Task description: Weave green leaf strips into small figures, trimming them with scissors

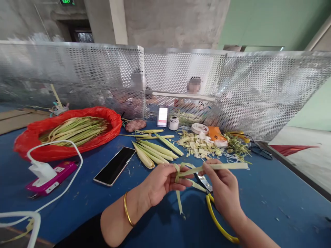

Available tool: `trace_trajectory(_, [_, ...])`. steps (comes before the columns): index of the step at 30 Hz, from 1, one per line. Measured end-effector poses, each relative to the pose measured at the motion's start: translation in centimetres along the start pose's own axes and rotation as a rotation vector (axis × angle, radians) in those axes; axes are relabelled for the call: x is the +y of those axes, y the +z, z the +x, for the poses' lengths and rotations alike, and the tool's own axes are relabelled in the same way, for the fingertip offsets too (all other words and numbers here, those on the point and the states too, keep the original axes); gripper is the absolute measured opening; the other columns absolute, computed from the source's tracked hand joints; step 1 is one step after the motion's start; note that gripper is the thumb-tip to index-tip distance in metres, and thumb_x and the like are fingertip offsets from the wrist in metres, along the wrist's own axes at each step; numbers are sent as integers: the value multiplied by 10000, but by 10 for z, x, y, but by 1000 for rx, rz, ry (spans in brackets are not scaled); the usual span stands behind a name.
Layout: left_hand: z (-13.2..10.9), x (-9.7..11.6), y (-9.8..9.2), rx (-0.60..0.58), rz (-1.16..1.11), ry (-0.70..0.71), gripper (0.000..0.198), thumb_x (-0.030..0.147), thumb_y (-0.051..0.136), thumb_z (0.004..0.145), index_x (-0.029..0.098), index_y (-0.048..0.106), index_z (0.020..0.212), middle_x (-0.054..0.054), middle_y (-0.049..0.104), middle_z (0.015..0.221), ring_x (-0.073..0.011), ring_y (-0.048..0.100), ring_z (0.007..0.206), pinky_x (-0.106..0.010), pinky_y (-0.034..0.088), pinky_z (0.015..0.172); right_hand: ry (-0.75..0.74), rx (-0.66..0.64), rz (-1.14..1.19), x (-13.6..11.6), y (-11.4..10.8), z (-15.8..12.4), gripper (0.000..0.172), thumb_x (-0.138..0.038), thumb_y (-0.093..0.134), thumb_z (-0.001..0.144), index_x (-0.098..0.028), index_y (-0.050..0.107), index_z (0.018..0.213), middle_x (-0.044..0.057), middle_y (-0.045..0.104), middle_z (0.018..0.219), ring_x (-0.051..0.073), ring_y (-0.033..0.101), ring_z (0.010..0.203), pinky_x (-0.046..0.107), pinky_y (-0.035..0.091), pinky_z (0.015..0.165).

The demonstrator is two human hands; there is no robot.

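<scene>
My left hand (161,182), with a gold bangle on its wrist, is closed on a looped pale green leaf strip (219,166). My right hand (223,187) pinches the same strip a little to the right, and the strip's free end sticks out past it. Another end hangs down below my left hand toward the blue table (258,193). Yellow-handled scissors (216,217) lie on the table under my right hand, partly hidden by it.
Several folded leaf cones (155,150) lie ahead, with leaf scraps (199,144) to their right. A black phone (115,165), a pink power strip (51,179) with a white charger, a red bag of leaves (69,132), tape rolls (199,128). Perforated metal screen (232,86); people sit behind it.
</scene>
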State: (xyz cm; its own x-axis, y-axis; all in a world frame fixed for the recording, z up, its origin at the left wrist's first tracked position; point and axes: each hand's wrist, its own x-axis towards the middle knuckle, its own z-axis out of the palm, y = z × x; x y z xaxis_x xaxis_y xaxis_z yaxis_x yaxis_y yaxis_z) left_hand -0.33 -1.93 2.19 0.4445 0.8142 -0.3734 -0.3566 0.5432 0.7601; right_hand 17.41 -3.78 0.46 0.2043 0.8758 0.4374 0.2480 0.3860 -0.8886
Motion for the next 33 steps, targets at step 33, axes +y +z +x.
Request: trace_trajectory(33, [-11, 11, 1, -101, 365, 151, 275, 335, 575, 859, 106, 708, 785, -86, 694, 688, -135, 646, 564, -208, 527, 563, 232, -601, 503, -17, -9, 8, 151, -243, 719, 791, -206, 731, 938, 28, 731, 772, 171, 684, 667, 322, 570, 689])
